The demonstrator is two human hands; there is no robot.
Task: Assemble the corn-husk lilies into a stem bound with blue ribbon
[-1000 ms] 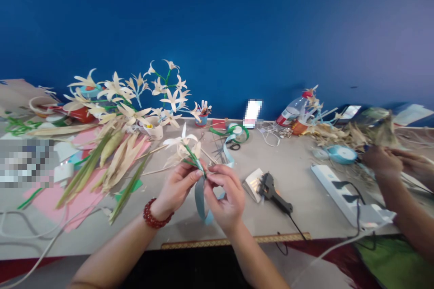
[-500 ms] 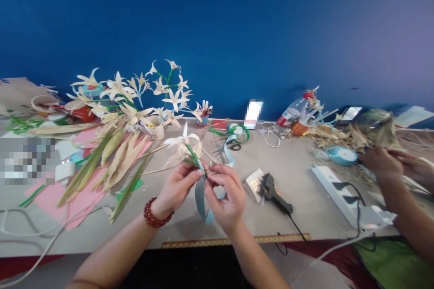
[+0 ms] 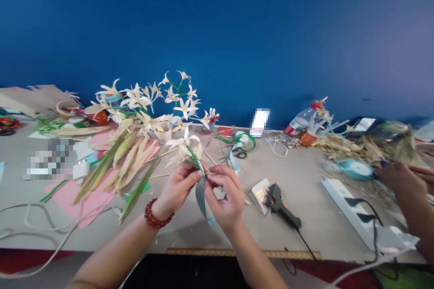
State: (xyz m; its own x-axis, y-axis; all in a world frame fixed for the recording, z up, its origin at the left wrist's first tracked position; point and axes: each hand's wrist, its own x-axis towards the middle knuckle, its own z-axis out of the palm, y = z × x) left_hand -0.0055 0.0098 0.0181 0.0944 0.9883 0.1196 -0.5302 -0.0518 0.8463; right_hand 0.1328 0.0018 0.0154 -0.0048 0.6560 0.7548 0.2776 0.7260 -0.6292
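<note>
My left hand (image 3: 178,189), with a red bead bracelet on the wrist, pinches the green stem of a cream husk flower (image 3: 185,145) held above the table. My right hand (image 3: 225,196) is closed on a light blue ribbon (image 3: 202,198) at the same spot on the stem. The ribbon hangs down in a loop between both hands. The fingertips of the two hands touch at the stem.
A black glue gun (image 3: 280,201) lies right of my hands, a white power strip (image 3: 356,214) farther right. Husk flowers (image 3: 152,104), green leaves and pink paper (image 3: 96,189) cover the left. Another person's hands (image 3: 402,183) work at the right edge by a blue ribbon roll (image 3: 352,168).
The view has shifted a little left and up, so everything sits slightly right and lower. My hands keep the same hold on stem and ribbon.
</note>
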